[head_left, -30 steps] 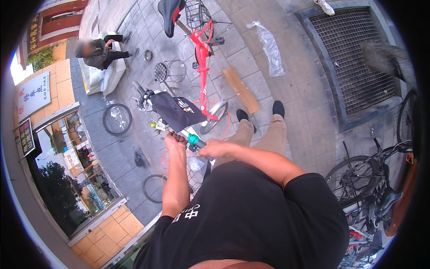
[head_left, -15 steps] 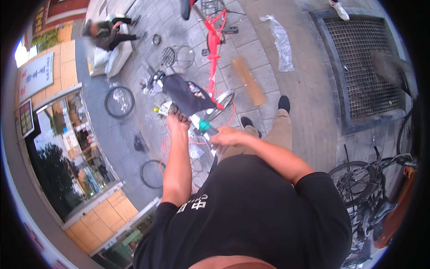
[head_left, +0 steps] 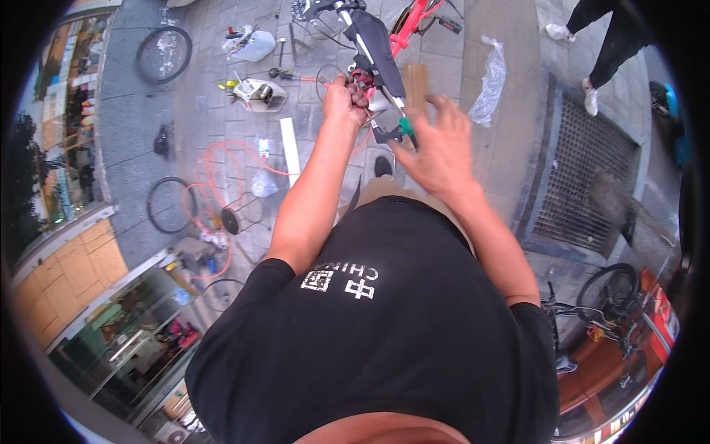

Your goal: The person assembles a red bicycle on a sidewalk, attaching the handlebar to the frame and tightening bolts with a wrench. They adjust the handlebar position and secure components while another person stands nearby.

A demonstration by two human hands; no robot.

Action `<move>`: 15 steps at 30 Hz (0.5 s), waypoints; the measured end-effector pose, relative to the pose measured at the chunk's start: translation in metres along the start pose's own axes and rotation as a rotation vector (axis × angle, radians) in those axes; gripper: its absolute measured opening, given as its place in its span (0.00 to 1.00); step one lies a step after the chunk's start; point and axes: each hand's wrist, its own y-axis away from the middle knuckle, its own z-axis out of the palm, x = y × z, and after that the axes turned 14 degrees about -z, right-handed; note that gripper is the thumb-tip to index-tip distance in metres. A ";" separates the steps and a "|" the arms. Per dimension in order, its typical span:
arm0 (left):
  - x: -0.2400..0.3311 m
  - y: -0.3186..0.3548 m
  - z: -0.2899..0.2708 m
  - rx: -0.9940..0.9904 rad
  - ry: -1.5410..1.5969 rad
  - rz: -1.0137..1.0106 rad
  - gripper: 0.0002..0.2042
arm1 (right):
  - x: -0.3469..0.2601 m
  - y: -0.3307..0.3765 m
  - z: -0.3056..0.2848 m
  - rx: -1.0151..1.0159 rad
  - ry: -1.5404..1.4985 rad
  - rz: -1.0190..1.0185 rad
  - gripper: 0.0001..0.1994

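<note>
Left hand (head_left: 347, 99) is curled—its hold cannot be told; right hand (head_left: 445, 146) is spread beside the green handlebar grip (head_left: 405, 127)—which could be swung by one-sided pulling.

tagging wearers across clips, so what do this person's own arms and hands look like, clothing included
The person wears a black T-shirt with white print across the chest. Its short sleeves, left sleeve and right sleeve, leave both forearms uncovered. The left hand and right hand are ungloved, with no watch visible.
</note>
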 end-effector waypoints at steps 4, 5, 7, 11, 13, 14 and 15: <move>-0.001 -0.003 0.001 -0.038 0.021 -0.057 0.14 | -0.037 -0.034 0.051 -0.124 0.308 -0.006 0.23; -0.002 -0.007 0.001 -0.074 0.041 -0.071 0.14 | -0.035 -0.042 0.057 -0.143 0.337 0.020 0.23; -0.004 -0.001 0.008 -0.063 0.049 -0.093 0.12 | -0.035 -0.044 0.066 -0.191 0.394 0.086 0.22; -0.005 0.004 0.026 0.102 0.067 -0.097 0.09 | -0.032 -0.041 0.080 -0.120 0.370 0.061 0.17; -0.007 -0.003 0.029 0.158 0.073 -0.089 0.07 | -0.030 -0.041 0.080 -0.087 0.406 0.000 0.18; -0.007 -0.004 0.030 0.177 0.068 -0.083 0.07 | -0.029 -0.040 0.080 -0.085 0.408 -0.009 0.19; -0.008 -0.005 0.033 0.179 0.075 -0.089 0.07 | -0.027 -0.039 0.079 -0.084 0.410 -0.017 0.20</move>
